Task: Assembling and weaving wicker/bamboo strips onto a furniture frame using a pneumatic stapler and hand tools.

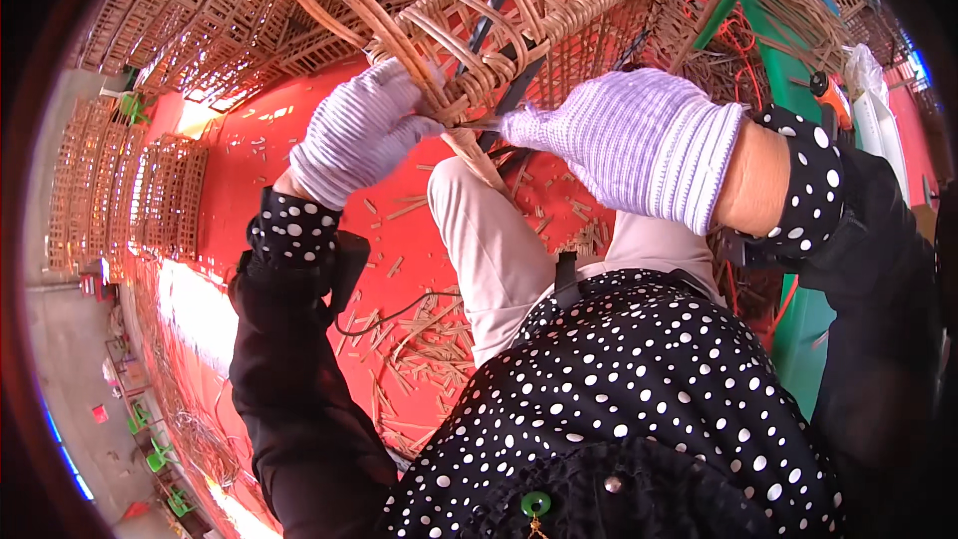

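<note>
Working at the near end of the woven rattan piece (pixel 589 8), just beyond the left knee (pixel 459 185), apparently binding its edge. Gripping that end with the curled left hand (pixel 361 132); pinching, seemingly, a thin strip (pixel 482 124) with the closed right hand (pixel 629 140). Probably calling next for holding the end steady and pulling evenly. Facing, farther out, cut strips (pixel 429 349) scattered on red flooring (pixel 264 165).

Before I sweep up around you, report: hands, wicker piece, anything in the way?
Left hand gripping end of wicker frame. Right hand pinching thin strand beside it. Scraps on red floor below, clear of hands.
</note>
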Demonstrator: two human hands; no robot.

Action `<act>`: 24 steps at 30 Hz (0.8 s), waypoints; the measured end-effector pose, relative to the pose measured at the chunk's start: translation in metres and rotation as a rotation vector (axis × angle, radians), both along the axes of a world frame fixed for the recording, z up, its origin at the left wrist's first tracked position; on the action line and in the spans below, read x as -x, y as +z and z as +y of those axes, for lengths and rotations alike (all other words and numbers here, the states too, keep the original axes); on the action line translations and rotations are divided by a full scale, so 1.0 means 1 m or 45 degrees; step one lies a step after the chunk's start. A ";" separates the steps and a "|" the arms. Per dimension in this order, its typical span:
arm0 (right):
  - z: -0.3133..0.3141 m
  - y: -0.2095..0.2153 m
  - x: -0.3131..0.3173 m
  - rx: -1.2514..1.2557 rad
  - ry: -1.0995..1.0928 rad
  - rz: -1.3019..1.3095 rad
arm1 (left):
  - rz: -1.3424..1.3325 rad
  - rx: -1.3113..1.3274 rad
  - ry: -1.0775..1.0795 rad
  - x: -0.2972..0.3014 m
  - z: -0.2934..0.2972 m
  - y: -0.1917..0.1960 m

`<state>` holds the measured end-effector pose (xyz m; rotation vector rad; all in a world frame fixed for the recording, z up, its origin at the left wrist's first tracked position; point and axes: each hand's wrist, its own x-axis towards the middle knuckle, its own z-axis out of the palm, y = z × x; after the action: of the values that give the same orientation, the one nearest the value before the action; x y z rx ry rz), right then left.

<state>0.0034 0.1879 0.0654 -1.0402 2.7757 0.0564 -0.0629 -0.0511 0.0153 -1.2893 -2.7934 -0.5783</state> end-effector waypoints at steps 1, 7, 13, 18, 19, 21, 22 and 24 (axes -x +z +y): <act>0.000 0.000 -0.001 -0.021 -0.016 -0.013 | -0.162 0.046 -0.020 0.005 0.000 0.002; 0.018 -0.015 0.002 0.104 -0.076 -0.053 | -0.246 -0.233 0.024 0.014 0.013 -0.011; 0.027 -0.046 -0.004 0.493 -0.123 -0.207 | 0.201 0.254 0.289 -0.008 0.025 -0.013; 0.138 -0.094 -0.026 0.896 -0.528 0.288 | 0.482 -0.134 -0.123 0.018 0.003 -0.065; 0.173 -0.091 -0.039 0.771 -0.764 0.346 | 0.493 -0.229 -0.114 0.014 0.007 -0.066; 0.256 -0.086 -0.075 0.493 -1.225 0.512 | 0.509 -0.335 -0.111 0.011 0.014 -0.072; 0.300 -0.099 -0.100 0.667 -1.718 0.378 | 0.571 -0.368 -0.068 0.010 0.013 -0.077; 0.378 -0.118 -0.151 0.238 -1.860 0.756 | 0.630 -0.396 -0.018 0.009 0.015 -0.079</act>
<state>0.1549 0.5661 -0.0525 1.3224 3.2943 -0.1079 -0.0719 -0.0359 -0.0636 -1.1893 -2.1987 -0.5709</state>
